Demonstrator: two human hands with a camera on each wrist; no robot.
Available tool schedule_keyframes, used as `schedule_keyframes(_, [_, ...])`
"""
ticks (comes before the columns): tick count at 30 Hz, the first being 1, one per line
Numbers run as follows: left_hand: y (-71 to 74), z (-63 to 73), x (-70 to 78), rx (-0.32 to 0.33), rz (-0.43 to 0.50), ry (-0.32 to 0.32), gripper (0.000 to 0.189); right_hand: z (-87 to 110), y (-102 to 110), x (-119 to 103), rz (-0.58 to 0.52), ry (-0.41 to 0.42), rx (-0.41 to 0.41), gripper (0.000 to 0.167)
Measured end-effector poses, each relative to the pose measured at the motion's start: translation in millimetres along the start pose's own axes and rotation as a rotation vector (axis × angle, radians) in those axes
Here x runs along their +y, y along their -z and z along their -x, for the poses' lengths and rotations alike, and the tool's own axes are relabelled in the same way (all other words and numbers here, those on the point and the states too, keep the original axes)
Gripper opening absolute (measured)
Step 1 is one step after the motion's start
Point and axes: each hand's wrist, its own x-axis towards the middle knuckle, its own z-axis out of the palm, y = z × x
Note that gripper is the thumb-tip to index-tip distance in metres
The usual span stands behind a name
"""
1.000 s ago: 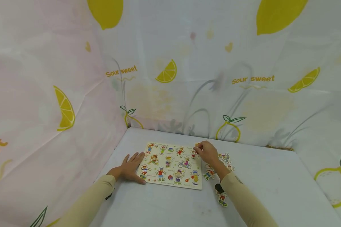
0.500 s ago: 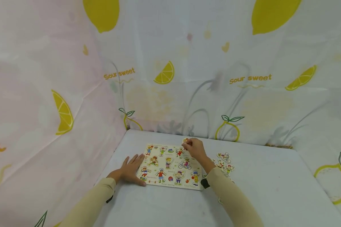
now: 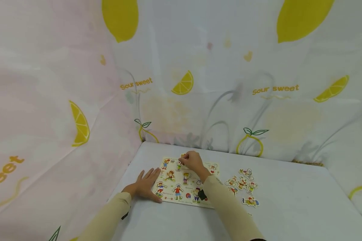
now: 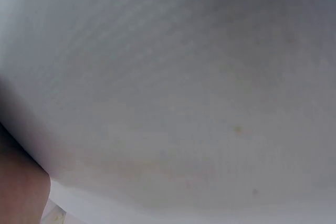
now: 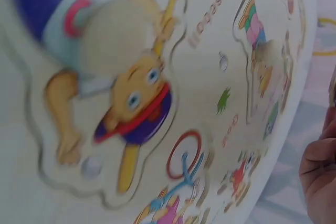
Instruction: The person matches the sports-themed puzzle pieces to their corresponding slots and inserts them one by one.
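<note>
A pale puzzle board (image 3: 177,180) printed with children doing sports lies on the table. My left hand (image 3: 146,185) rests with fingers spread at its left edge, and a bit of that hand (image 4: 21,190) shows in the left wrist view. Over the upper part of the board, my right hand (image 3: 193,161) pinches a small flat puzzle piece (image 3: 183,155), largely covered by the fingers. In the right wrist view the right hand (image 5: 321,174) is at the right edge, beyond the board's baseball figure (image 5: 139,93) and bicycle figure (image 5: 173,198).
Several loose puzzle pieces (image 3: 251,187) lie in a group right of the board, one of them a separate figure piece (image 3: 251,201) closer to me. The white table (image 3: 292,201) meets a lemon-printed cloth wall (image 3: 217,110) at the back and left.
My right hand has moved left from the board's upper right corner to its upper middle, carrying the puzzle piece. The left hand stays at the left edge. The head view shifted slightly.
</note>
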Motion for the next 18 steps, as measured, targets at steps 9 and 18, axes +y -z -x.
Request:
schedule_keyframes(9, [1.1,2.1,2.9,-0.01,-0.047,0.028,0.141,-19.5,-41.4,-18.6,-0.003,-0.014,-0.102,0.036])
schedule_keyframes(18, [-13.0,-6.4,-8.3,0.031,-0.096,0.0,0.142,-24.9,-67.7,-32.7,0.042,-0.095,-0.142,0.041])
